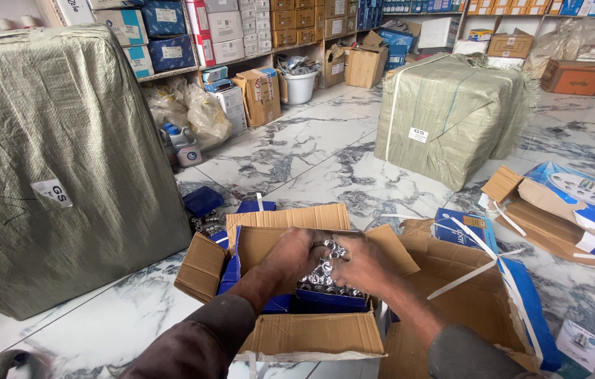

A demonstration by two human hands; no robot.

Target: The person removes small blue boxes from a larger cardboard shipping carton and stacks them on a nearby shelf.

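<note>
While hands [296, 258] grip, parts [325, 275] between, boxed

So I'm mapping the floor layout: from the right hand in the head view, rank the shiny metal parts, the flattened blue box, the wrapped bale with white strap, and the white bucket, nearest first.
From the right hand:
1. Shiny metal parts, under the fingers, inside the open carton.
2. Flattened blue box, on the floor to the right.
3. Wrapped bale, farther back, right of centre.
4. White bucket, by the back shelves.

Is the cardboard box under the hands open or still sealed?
Open: the cardboard box has its flaps folded out, and shiny metal parts show inside.
</note>
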